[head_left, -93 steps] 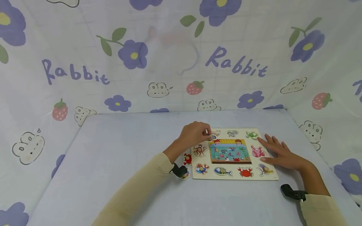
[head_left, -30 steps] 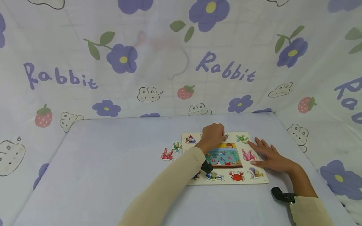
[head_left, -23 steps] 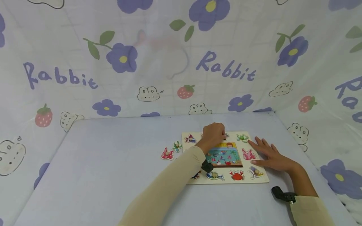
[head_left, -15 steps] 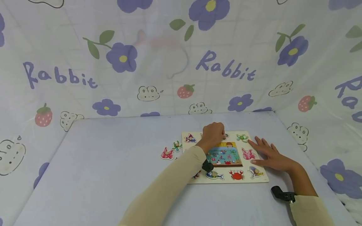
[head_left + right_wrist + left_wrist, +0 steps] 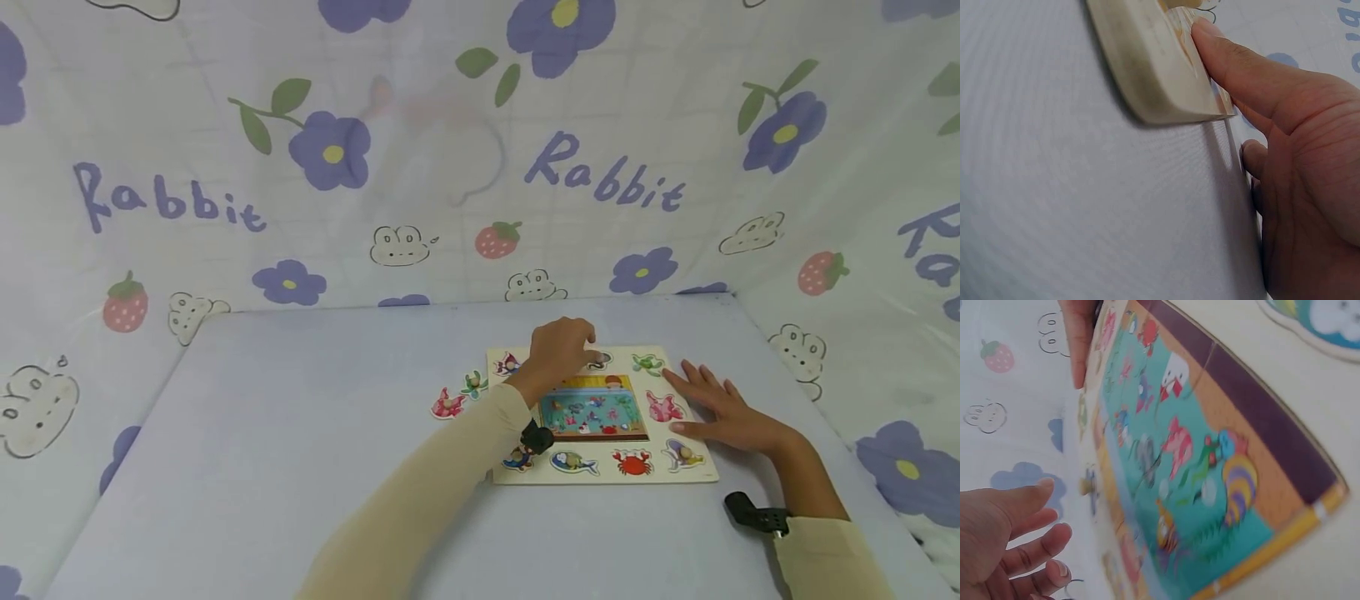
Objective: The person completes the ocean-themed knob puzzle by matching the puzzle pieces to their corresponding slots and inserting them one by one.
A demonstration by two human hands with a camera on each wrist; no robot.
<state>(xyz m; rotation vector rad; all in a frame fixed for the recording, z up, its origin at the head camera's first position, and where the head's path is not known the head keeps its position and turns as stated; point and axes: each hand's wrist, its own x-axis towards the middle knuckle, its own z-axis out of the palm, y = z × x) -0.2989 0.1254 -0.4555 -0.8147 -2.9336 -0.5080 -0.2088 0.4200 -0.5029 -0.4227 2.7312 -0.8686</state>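
Left hand (image 5: 561, 348) loosens and shifts slightly left over the puzzle board (image 5: 660, 475)

Half a second ago the left hand was bunched over the far row of the board; since then it has slid a little to the left and its fingers have slackened. In the left wrist view they hang loosely bent with nothing between them, clear of a dark knobbed piece (image 5: 1087, 487) in the far row, beyond the aquarium picture (image 5: 592, 408). Whether that piece lies fully flush, I cannot tell.

Right hand (image 5: 723, 408) has kept its place at the board's right side, fingers spread and straight, grasping nothing. Its thumb rests on the board's edge, and its forefinger reaches the far right corner, beside a green turtle shape (image 5: 647, 364). A pink shape (image 5: 664, 407) lies just beside that hand.

The board lies flat on the worktop (image 5: 300, 458). Its near row runs, left to right, through a blue piece (image 5: 517, 458), a fish piece (image 5: 574, 462), a red crab shape (image 5: 632, 462) and a dolphin-like piece (image 5: 682, 456). Just off the board's left edge, a pink knobbed piece (image 5: 447, 404) and a green knobbed piece (image 5: 474, 384) lie near each other. Behind the worktop hangs a patterned cloth (image 5: 420, 167).
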